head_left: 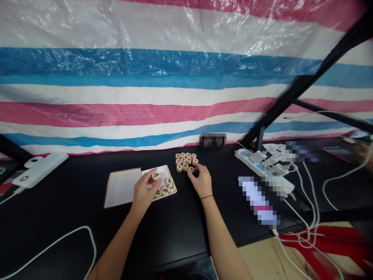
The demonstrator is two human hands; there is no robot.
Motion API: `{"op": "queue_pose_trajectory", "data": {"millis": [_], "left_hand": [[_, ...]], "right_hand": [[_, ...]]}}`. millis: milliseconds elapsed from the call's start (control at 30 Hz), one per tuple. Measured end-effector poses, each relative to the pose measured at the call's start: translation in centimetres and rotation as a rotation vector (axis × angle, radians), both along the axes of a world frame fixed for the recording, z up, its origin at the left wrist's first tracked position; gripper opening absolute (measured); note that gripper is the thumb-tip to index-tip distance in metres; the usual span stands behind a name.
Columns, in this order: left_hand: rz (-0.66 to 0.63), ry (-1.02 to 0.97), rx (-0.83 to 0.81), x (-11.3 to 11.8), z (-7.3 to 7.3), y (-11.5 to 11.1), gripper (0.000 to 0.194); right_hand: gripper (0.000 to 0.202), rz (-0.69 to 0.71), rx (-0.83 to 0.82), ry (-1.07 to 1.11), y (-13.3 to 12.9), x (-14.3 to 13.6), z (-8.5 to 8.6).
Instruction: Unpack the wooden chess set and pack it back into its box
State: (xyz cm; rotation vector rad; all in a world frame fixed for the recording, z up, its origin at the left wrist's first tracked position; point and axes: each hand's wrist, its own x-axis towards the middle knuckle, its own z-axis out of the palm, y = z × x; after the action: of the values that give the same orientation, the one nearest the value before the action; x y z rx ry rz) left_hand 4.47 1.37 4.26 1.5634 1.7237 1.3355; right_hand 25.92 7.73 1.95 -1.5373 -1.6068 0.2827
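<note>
Over an open white box [174, 193] my left hand [142, 190] pinches a round xiangqi piece [155, 175] marked with a black character. Several more black-marked pieces [165, 191] lie inside the box, partly hidden by the fingers. To the right, xiangqi pieces stand in close rows on the black table, the farther ones [183, 155] with red characters and the nearest row [179, 167] with black. My right hand [201, 182] has thumb and fingers around the piece at the right end of that near row [191, 169], which rests beside its neighbours.
The box's lid [121, 188] lies left of it, inner side up. On the right are a power strip [253, 161], white cables [314, 198] and a blurred phone-like object [258, 200]. A white device [40, 169] sits far left. A striped sheet [131, 112] hangs behind.
</note>
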Motion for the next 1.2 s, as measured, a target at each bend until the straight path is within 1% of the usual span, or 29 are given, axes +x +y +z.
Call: {"op": "queue_pose_trajectory", "data": {"millis": [33, 67, 133, 200, 233, 267, 367, 467, 500, 567, 667, 733, 800, 933, 1200], "left_hand": [[-0.023, 0.061, 0.024, 0.2, 0.0, 0.0, 0.034], [-0.049, 0.116, 0.043, 0.4, -0.1, -0.1, 0.033], [-0.100, 0.208, 0.066, 0.8, -0.3, -0.1, 0.031], [-0.145, 0.283, 0.082, 1.0, -0.8, -0.1, 0.032], [-0.163, 0.314, 0.087, 1.0, -1.0, -0.1, 0.033], [-0.179, 0.340, 0.088, 1.1, -1.2, -0.1, 0.034], [-0.203, 0.395, 0.098, 1.1, -1.6, -0.1, 0.036], [-0.217, 0.457, 0.152, 1.0, -1.5, -0.1, 0.037], [-0.220, 0.488, 0.168, 1.0, -1.4, -0.1, 0.038], [-0.229, 0.562, 0.172, 1.0, -1.2, -0.2, 0.046], [-0.255, 0.673, 0.108, 1.0, -1.3, -0.4, 0.054], [-0.272, 0.723, 0.063, 1.1, -1.5, -0.4, 0.053], [-0.285, 0.749, 0.036, 1.1, -1.7, -0.4, 0.049], [-0.307, 0.743, 0.017, 1.1, -1.6, -0.2, 0.044], [-0.344, 0.698, -0.003, 0.6, -1.6, 0.0, 0.044]], "right_hand": [[0.026, 0.056, 0.030, 0.066, -0.4, -0.7, 0.5], [0.024, 0.140, 0.043, 0.137, -0.9, -1.4, 1.1], [0.021, 0.365, 0.015, 0.250, -1.9, -2.9, 1.9], [0.022, 0.552, -0.035, 0.295, -2.8, -4.2, 2.4], [0.023, 0.603, -0.054, 0.295, -3.1, -4.7, 2.5], [0.022, 0.622, -0.067, 0.290, -3.4, -5.1, 2.6], [0.018, 0.609, -0.094, 0.267, -3.6, -5.5, 2.8], [0.018, 0.564, -0.078, 0.250, -3.1, -4.9, 2.7], [0.019, 0.520, -0.062, 0.246, -2.8, -4.4, 2.5], [0.021, 0.380, -0.029, 0.222, -2.0, -3.2, 2.1], [0.022, 0.142, -0.005, 0.126, -0.8, -0.7, 1.2], [0.021, 0.028, -0.025, 0.053, -0.3, 0.8, 0.7], [0.019, -0.035, -0.059, -0.001, 0.1, 1.9, 0.2], [0.017, -0.047, -0.100, -0.060, 0.3, 2.7, -0.3], [0.017, 0.016, -0.132, -0.134, 0.6, 2.0, -0.7]]}}
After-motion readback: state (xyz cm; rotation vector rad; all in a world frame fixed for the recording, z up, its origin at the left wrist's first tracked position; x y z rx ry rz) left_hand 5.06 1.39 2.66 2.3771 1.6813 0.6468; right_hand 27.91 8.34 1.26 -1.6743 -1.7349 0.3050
